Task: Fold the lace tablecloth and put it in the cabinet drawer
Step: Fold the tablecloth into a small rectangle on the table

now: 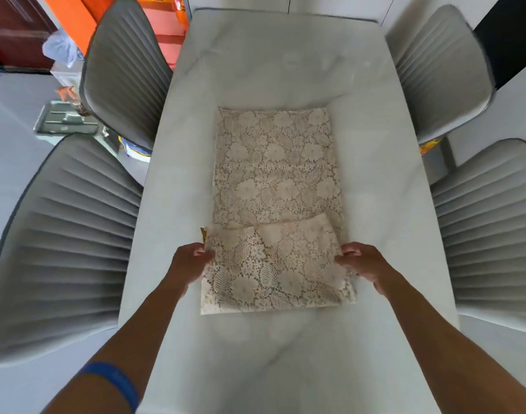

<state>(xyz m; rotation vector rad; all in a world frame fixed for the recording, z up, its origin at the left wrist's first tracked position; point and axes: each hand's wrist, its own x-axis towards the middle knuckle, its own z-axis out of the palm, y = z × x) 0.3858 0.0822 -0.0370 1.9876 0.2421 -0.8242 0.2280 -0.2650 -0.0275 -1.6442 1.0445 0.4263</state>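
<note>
Mid-fold: lace tablecloth (278,186) lay center-desk (375,204), left hand (190,261) at 9 and right hand (363,264) at 3 pinching the near flap, probably needed rolling toward 12 next.

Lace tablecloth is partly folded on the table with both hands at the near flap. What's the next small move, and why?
Probably carry the near flap farther away to finish this fold. The left hand and right hand pinch opposite side edges of the lace tablecloth, and the flap covers only its near part; the far stretch lies flat and uncovered on the table.
</note>
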